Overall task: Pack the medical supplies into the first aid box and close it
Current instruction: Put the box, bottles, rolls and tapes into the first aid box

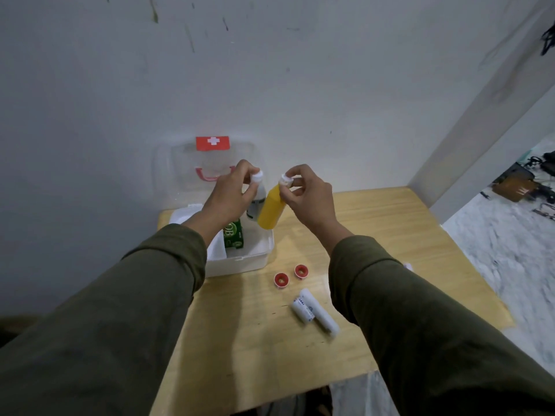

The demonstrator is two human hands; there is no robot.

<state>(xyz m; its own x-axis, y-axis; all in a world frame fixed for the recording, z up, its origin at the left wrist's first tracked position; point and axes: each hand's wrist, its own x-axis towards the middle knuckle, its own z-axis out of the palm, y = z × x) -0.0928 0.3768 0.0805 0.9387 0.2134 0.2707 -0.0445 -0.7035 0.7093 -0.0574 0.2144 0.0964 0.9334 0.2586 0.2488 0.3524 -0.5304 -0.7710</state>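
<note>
Item, my left hand (231, 190): pinches the white cap of a clear bottle (257, 199), held over the open box (240, 259).
Item, my right hand (309, 193): pinches the cap of a yellow bottle (271, 210), tilted, at the box's right edge.
Item, green carton (233, 234): upright inside the box.
Item, table (390, 223): I count two red rolls (290, 275) and two white tubes (315, 310) near the box.

My sleeves (126, 310) are olive green; the bottle (271, 210) I hold is yellow with a white cap, the box (240, 262) white with a red-and-white cross label (212, 143), the counter (375, 235) pale wood, the two tape rolls (281, 279) red
</note>
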